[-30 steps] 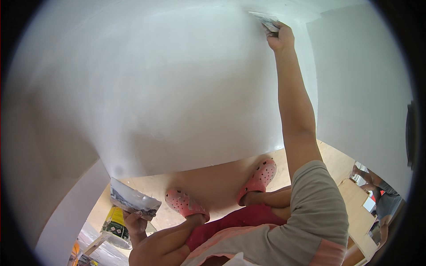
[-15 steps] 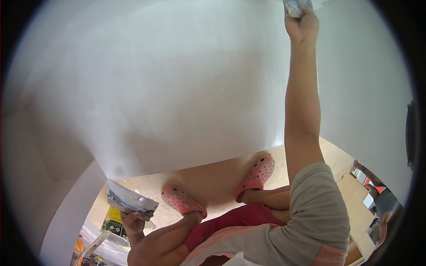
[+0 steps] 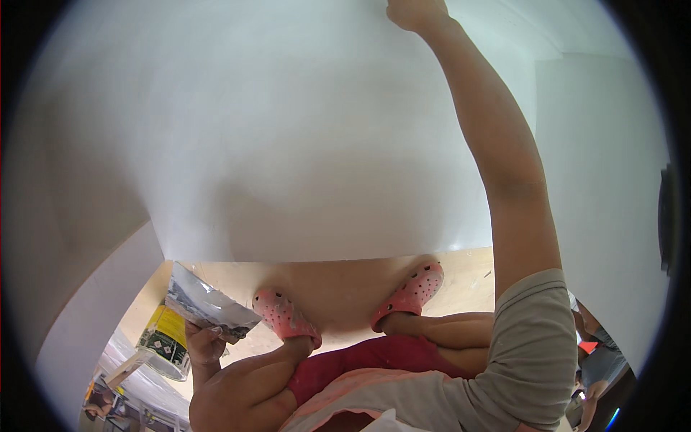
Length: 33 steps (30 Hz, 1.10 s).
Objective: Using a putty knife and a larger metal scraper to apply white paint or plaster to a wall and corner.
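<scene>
My left hand [image 3: 206, 344] is low at the left, its fingers closed round a wide putty knife [image 3: 213, 300]. Grey-white putty is smeared over that broad metal blade, which tilts up in front of my knee. My right arm reaches far up along the white wall [image 3: 324, 137], and my right hand [image 3: 417, 13] is at the top edge, partly cut off. Its fingers look curled; the putty knife seen in it half a second ago is beyond the picture's edge now.
My pink clogs [image 3: 286, 317] stand on the tan floor [image 3: 335, 288] at the wall's foot. A yellow and dark-green bucket [image 3: 165, 342] sits beside my left hand. A side wall [image 3: 597, 165] rises at the right. Another person [image 3: 601, 367] shows at lower right, another [image 3: 99, 405] at lower left.
My right hand has swept left along the upper wall, taking its putty knife out of view. My view has shifted slightly; the left hand keeps its putty knife.
</scene>
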{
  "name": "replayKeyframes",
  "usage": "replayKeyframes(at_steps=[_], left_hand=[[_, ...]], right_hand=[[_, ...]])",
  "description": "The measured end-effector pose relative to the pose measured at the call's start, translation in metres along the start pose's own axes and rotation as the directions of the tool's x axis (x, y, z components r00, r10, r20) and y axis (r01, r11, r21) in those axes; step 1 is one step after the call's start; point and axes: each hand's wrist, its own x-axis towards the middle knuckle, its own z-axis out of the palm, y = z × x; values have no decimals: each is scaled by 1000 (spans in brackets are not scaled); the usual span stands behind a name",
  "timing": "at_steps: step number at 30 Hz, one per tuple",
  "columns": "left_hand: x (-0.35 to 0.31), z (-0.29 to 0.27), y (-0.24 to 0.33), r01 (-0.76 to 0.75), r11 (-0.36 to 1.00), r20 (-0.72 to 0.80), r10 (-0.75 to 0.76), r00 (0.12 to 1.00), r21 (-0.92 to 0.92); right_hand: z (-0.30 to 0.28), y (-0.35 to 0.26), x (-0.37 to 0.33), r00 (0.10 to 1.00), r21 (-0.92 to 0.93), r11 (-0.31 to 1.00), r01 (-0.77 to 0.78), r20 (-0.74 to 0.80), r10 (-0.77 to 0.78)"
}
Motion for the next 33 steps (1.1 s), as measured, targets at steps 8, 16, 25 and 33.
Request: replayKeyframes(at_steps=[8,16,25,33], left_hand=[[1,-13,-4,18,1000,-18,-18,1000,-8],[9,-30,-2,14,998,144,-22,989,56],[11,-33,-11,-23,999,-7,23,1000,40],[28,-62,-9,18,994,73,-25,997,106]], right_hand=[[39,-4,-89,989,-72,988,139,51,-135],[2,14,-234,917,170,921,349,139,-374],[39,132,-31,992,1,995,100,79,-99],[28,68,-216,956,-131,983,130,278,-89]])
